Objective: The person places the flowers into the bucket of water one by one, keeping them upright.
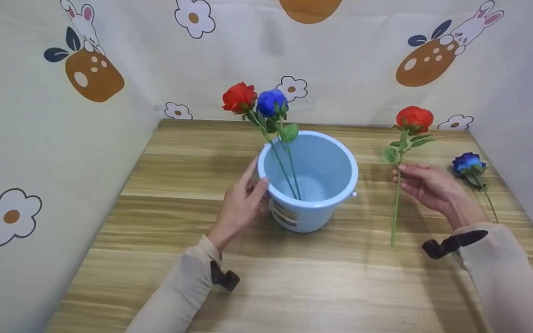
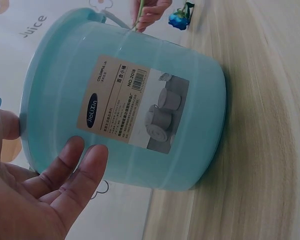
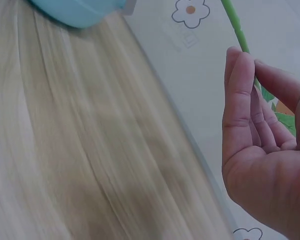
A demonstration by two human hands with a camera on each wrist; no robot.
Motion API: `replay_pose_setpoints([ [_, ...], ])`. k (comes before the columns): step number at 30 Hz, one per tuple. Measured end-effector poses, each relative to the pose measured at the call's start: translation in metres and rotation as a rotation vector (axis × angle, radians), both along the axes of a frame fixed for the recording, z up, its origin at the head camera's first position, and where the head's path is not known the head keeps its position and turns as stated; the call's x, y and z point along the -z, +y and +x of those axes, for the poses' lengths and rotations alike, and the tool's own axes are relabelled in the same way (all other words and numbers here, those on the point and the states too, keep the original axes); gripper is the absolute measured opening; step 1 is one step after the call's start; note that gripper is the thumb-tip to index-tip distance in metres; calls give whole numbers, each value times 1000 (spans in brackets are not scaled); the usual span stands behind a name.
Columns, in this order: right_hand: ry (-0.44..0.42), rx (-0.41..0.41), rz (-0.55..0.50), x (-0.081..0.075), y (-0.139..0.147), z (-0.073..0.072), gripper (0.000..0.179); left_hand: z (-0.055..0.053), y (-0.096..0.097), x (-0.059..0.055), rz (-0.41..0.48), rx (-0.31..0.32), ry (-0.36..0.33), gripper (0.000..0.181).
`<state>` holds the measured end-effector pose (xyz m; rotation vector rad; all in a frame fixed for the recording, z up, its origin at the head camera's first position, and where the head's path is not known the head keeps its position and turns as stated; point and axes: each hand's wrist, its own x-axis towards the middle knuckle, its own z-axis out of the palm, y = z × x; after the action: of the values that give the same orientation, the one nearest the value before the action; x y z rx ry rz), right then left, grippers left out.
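A light blue bucket [image 1: 309,217] stands on the table, its printed label [image 2: 135,102] facing my left wrist camera. My left hand [image 1: 240,206] rests against the bucket's left outside, thumb right at the rim and fingers extended along the wall. In the bucket lean a red rose [image 1: 239,98] and a blue rose [image 1: 272,102], heads above the back left rim. To the right, my right hand [image 1: 428,187] pinches the green stem [image 3: 235,25] of another red rose [image 1: 414,119] between thumb and fingertips, holding it upright, flower on top.
A dark blue rose [image 1: 468,163] lies on the wood-grain table [image 1: 322,282] at the right, partly behind my right forearm. Pale sheets printed with flowers and rabbits [image 1: 472,27] hang behind and beside the table. On each sleeve sits a black wrist mount [image 1: 224,276].
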<state>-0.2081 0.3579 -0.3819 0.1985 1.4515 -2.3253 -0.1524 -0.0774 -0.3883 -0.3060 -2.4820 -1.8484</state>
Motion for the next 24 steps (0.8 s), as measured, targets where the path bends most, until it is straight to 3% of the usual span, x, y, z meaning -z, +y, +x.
replay_pose_setpoints([
  [17,30,27,-65,-17,-16,-5,28,-1,0,1,4,1,25,62],
  [24,8,60,-77,-21,-24,-6,22,0,0,1,7,1,44,61],
])
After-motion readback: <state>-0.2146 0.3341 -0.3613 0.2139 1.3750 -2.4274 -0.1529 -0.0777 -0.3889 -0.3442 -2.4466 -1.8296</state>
